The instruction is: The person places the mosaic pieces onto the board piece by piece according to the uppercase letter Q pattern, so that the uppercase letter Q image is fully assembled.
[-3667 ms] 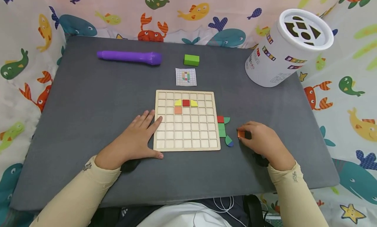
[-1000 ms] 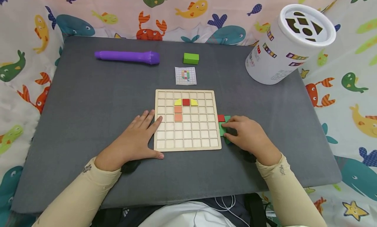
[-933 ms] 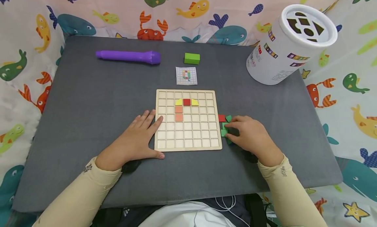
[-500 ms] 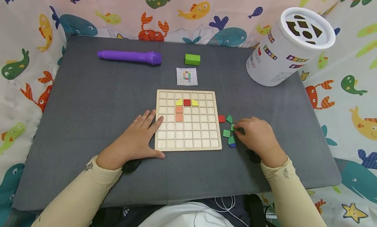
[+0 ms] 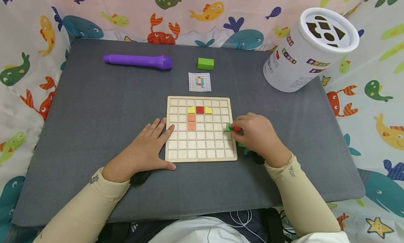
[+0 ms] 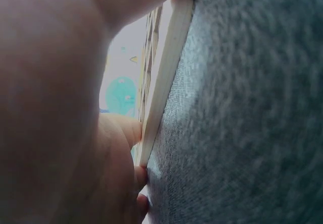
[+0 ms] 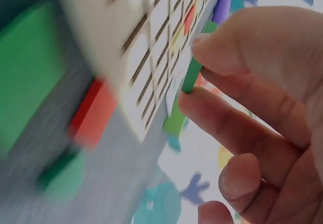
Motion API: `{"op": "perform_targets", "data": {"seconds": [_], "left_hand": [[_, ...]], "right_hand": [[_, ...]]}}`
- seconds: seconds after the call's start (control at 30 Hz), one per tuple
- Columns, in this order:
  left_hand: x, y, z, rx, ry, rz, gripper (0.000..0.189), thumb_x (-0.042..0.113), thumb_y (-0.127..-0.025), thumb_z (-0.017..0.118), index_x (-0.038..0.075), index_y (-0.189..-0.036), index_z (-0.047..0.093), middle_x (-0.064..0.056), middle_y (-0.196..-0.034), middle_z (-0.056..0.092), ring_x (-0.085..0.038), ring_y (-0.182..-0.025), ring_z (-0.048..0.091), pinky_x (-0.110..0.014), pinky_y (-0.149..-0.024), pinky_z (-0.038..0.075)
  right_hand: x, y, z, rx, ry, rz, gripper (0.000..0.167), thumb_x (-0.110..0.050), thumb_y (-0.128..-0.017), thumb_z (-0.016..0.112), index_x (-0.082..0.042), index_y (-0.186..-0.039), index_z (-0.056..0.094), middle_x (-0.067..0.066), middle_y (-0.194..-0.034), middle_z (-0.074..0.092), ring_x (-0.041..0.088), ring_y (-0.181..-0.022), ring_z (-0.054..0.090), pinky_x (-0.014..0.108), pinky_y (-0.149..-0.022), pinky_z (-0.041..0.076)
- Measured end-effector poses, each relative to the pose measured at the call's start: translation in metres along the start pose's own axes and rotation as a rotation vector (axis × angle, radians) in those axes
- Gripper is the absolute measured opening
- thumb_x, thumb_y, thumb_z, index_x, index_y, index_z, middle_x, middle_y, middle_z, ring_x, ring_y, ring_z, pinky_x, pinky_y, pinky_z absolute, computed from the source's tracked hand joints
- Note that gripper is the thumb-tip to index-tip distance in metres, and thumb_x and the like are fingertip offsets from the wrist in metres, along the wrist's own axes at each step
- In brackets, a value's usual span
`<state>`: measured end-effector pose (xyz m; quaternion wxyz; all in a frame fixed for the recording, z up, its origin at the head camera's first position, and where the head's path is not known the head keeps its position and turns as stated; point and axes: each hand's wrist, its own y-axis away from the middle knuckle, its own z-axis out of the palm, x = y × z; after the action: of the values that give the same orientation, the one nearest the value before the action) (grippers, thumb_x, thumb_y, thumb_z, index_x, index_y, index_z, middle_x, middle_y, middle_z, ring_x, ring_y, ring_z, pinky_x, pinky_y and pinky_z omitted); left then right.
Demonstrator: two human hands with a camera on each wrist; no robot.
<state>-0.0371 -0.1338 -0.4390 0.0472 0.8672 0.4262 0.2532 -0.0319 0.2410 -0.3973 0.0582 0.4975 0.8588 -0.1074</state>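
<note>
A wooden grid board (image 5: 208, 144) lies flat on the grey table. My left hand (image 5: 142, 148) rests at its left edge, fingers spread, thumb at the lower corner. Two yellow pieces (image 5: 191, 110) flank a red tile (image 5: 200, 110) on the board, and two orange tiles (image 5: 191, 121) sit below the left yellow one. My right hand (image 5: 257, 136) pinches a green square tile (image 7: 194, 72) between thumb and fingertip above the board's right edge. Beside that edge lie a loose red tile (image 7: 96, 110), another green tile (image 7: 30, 72) and a rounded green piece (image 7: 65, 176), partly hidden in the head view.
Behind the board lies a small printed grid card (image 5: 200, 82) with a coloured pattern. Further back are a green block (image 5: 205, 63) and a purple stick (image 5: 137, 60). A white bucket (image 5: 287, 67) with shaped holes in its lid stands at back right.
An orange tile was put on the board below the first. My right hand then spread the green pieces, picked up a green square and moved left over the board's edge. My left hand stayed.
</note>
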Motion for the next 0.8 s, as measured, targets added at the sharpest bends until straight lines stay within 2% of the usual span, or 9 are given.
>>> {"op": "perform_targets", "data": {"seconds": [0.2, 0.3, 0.4, 0.5, 0.63, 0.7, 0.8], "left_hand": [[-0.002, 0.002, -0.001, -0.019, 0.009, -0.006, 0.135, 0.075, -0.077, 0.083, 0.010, -0.173, 0.013, -0.020, -0.177, 0.000, -0.040, -0.163, -0.002, -0.058, -0.129, 0.005], [-0.002, 0.002, -0.001, -0.025, 0.014, -0.005, 0.134, 0.075, -0.078, 0.083, 0.011, -0.173, 0.012, -0.019, -0.177, -0.001, -0.039, -0.163, -0.003, -0.057, -0.129, 0.005], [-0.001, 0.002, -0.001, -0.026, 0.015, -0.001, 0.134, 0.075, -0.078, 0.083, 0.012, -0.173, 0.012, -0.019, -0.177, -0.002, -0.038, -0.163, -0.003, -0.056, -0.129, 0.004], [0.000, 0.001, -0.002, -0.024, 0.013, -0.003, 0.134, 0.074, -0.077, 0.083, 0.011, -0.173, 0.013, -0.020, -0.177, -0.001, -0.038, -0.163, -0.003, -0.056, -0.129, 0.004], [-0.001, 0.002, -0.001, -0.025, 0.008, -0.013, 0.135, 0.075, -0.077, 0.083, 0.010, -0.173, 0.014, -0.020, -0.177, 0.000, -0.038, -0.163, -0.003, -0.056, -0.129, 0.005], [-0.001, 0.002, -0.001, -0.025, 0.006, -0.014, 0.135, 0.075, -0.077, 0.083, 0.010, -0.172, 0.014, -0.020, -0.177, 0.000, -0.038, -0.163, -0.003, -0.056, -0.129, 0.005], [-0.001, 0.002, -0.002, -0.023, 0.008, -0.011, 0.135, 0.075, -0.077, 0.084, 0.010, -0.172, 0.014, -0.020, -0.177, 0.000, -0.039, -0.163, -0.002, -0.057, -0.129, 0.005]], "right_hand": [[-0.013, -0.045, 0.016, -0.070, -0.007, -0.050, 0.013, -0.012, -0.086, 0.088, -0.013, -0.100, 0.087, 0.002, -0.103, 0.080, 0.025, -0.091, 0.069, 0.041, -0.071, 0.058], [-0.017, -0.060, 0.023, -0.100, 0.002, -0.056, 0.014, -0.010, -0.086, 0.088, -0.015, -0.100, 0.088, 0.000, -0.105, 0.080, 0.026, -0.094, 0.070, 0.043, -0.074, 0.059], [-0.018, -0.067, 0.028, -0.111, 0.034, -0.065, 0.014, -0.005, -0.089, 0.083, -0.017, -0.095, 0.087, 0.000, -0.101, 0.079, 0.027, -0.090, 0.070, 0.044, -0.074, 0.059], [-0.019, -0.071, 0.030, -0.134, 0.036, -0.079, 0.017, -0.002, -0.091, 0.078, -0.017, -0.095, 0.086, 0.002, -0.099, 0.078, 0.027, -0.088, 0.070, 0.044, -0.072, 0.059], [-0.019, -0.066, 0.024, -0.232, -0.056, -0.074, 0.025, -0.009, -0.096, 0.079, -0.015, -0.120, 0.084, 0.006, -0.113, 0.076, 0.024, -0.098, 0.071, 0.042, -0.080, 0.060], [-0.018, -0.059, 0.016, -0.270, -0.087, -0.040, 0.035, -0.014, -0.099, 0.078, -0.014, -0.134, 0.077, 0.008, -0.121, 0.074, 0.025, -0.104, 0.071, 0.044, -0.085, 0.060], [-0.016, -0.043, 0.004, -0.286, -0.100, 0.032, 0.037, -0.017, -0.102, 0.073, -0.012, -0.139, 0.074, 0.010, -0.126, 0.073, 0.026, -0.108, 0.069, 0.047, -0.089, 0.058]]}}
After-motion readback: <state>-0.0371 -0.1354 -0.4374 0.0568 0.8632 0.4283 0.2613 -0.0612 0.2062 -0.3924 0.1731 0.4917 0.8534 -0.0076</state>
